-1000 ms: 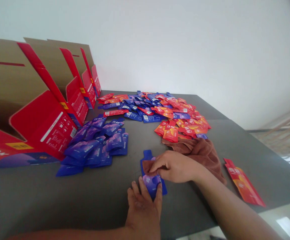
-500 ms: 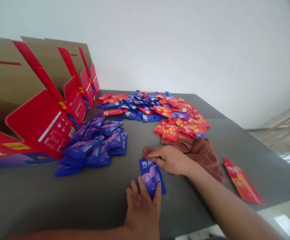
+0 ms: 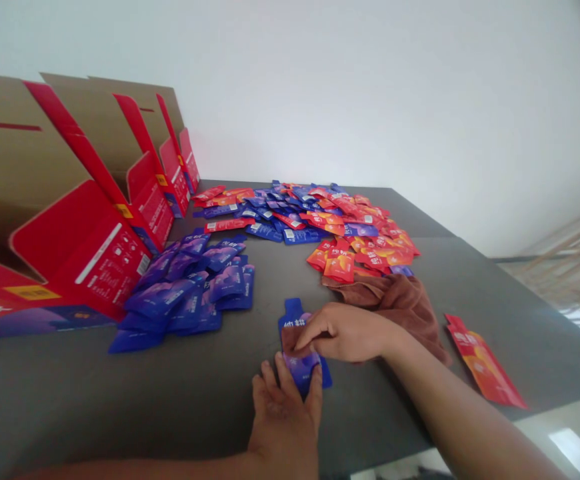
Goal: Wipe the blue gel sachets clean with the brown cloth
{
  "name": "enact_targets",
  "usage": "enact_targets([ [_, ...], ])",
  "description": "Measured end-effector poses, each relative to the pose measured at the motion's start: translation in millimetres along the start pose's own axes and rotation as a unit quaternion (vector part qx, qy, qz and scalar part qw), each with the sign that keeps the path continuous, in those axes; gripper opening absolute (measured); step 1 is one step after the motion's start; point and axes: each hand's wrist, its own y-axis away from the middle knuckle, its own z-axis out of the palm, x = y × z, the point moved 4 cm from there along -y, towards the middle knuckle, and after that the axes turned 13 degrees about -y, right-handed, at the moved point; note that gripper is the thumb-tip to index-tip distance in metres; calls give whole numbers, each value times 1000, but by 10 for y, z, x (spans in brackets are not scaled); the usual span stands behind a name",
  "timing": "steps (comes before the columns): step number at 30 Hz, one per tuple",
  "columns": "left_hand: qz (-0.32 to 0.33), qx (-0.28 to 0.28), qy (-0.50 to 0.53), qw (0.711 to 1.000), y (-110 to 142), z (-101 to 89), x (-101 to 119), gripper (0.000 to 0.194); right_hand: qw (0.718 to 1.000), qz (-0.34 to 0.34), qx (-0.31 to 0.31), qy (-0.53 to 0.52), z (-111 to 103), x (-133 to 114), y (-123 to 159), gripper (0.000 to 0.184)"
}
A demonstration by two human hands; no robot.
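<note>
A blue-and-purple spouted pouch lies flat on the table in front of me. My left hand presses its lower end down, fingers spread, with the thumb at the right side. Over the pouch's upper half, my right hand pinches a corner of a brown cloth and holds it against the printed face. The bulk of that cloth lies bunched to the right, behind my right wrist. Cloth and fingers hide part of the pouch's print.
Blue pouches are heaped at the left, beside open red cartons. Farther back spreads a mixed pile of red and blue pouches. One red-orange pouch lies near the right edge of the grey table.
My right hand slid the cloth corner up to the pouch's top end, then back down over its middle. My left hand has stayed on the lower end.
</note>
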Motion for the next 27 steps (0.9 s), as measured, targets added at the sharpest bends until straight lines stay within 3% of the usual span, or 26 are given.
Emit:
enact_targets([
  [4,-9,-42,16,999,-32,114,63,71,987,62,131,73,-108,82,-29,32],
  [7,-9,-59,31,998,-59,185,106,72,975,84,172,109,-149,104,-27,31],
  [10,-10,-65,38,997,-65,191,104,70,983,62,139,102,-133,71,-25,32],
  [15,-4,-21,16,1000,-35,95,63,66,999,5,33,35,-53,-37,16,31],
  [19,5,-81,37,996,-55,174,105,68,999,10,-49,-17,27,-46,56,29],
  [21,1,-93,50,994,-71,210,127,67,998,23,-54,-27,38,-23,51,30],
  [27,-11,-49,51,997,-65,185,104,64,985,93,136,57,-126,107,-7,32],
])
